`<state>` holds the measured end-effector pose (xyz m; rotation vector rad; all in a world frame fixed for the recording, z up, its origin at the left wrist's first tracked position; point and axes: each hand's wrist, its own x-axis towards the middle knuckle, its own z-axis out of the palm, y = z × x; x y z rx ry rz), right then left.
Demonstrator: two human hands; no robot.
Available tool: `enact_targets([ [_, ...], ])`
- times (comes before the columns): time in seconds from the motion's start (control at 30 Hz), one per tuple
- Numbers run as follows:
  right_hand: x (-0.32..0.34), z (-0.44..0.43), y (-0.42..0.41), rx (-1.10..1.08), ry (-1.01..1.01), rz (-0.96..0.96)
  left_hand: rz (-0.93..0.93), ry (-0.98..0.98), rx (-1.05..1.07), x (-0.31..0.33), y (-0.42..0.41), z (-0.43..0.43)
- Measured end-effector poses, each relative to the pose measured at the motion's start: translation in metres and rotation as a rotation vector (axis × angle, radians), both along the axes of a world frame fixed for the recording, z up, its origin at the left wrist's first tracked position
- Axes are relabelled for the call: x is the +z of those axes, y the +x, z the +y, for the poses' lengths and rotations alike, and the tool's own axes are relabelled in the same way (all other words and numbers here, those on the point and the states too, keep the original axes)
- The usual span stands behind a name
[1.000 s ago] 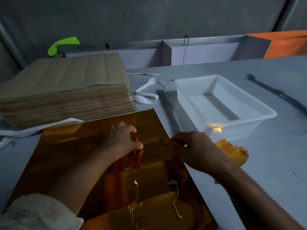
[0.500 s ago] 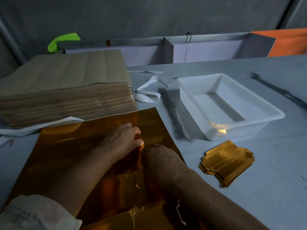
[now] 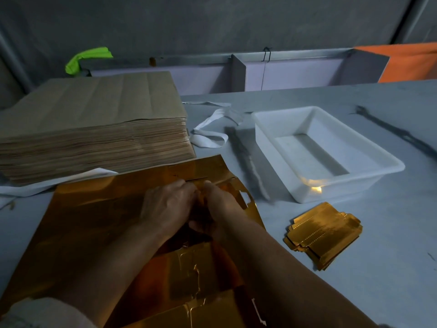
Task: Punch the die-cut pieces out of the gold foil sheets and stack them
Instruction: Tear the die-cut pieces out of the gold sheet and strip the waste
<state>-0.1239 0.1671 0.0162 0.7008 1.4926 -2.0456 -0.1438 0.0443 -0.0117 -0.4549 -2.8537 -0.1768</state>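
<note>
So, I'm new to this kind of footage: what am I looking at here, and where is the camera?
No machine here: a person works bare-handed, filmed by a camera on their head, looking down. The left hand and right hand meet on a gold foil sheet lying on the table, fingers curled onto it, apparently working a piece loose. To the right lie a stack of punched gold pieces and a white tray; behind, a thick pile of brown paper.

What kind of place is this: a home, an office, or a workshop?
Probably a packaging or print-finishing workshop. A stack of brown sheets sits on a grey worktable, a gold foil sheet shows punched-out gaps, and finished gold pieces lie piled beside a white tub.
</note>
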Motion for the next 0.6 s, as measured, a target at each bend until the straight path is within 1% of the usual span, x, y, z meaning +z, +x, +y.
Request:
enact_targets([
  [0.07,-0.004,-0.004,-0.007,-0.054,-0.006,0.006,-0.036,0.103,0.019,-0.002,-0.001,-0.003],
  [0.17,-0.010,-0.008,-0.017,-0.088,0.036,0.003,-0.093,0.436,0.153,-0.001,-0.008,-0.017],
  [0.2,-0.013,-0.009,-0.020,-0.104,0.050,0.007,-0.106,0.464,0.190,-0.003,-0.011,-0.022],
  [0.23,-0.014,-0.010,-0.023,-0.123,0.060,0.005,-0.148,0.425,0.208,-0.005,-0.013,-0.027],
  [0.3,-0.017,-0.011,-0.028,-0.151,0.078,-0.004,-0.276,0.275,0.209,-0.013,-0.014,-0.034],
  [0.37,-0.021,-0.013,-0.032,-0.146,0.110,-0.013,-0.336,0.133,0.199,-0.024,-0.013,-0.038],
  [0.47,-0.031,-0.013,-0.036,-0.099,0.195,-0.006,-0.293,0.078,0.206,-0.035,-0.013,-0.040],
  [0.6,-0.033,-0.009,-0.037,-0.141,0.186,-0.014,-0.261,0.048,0.204,-0.040,-0.013,-0.040],
])
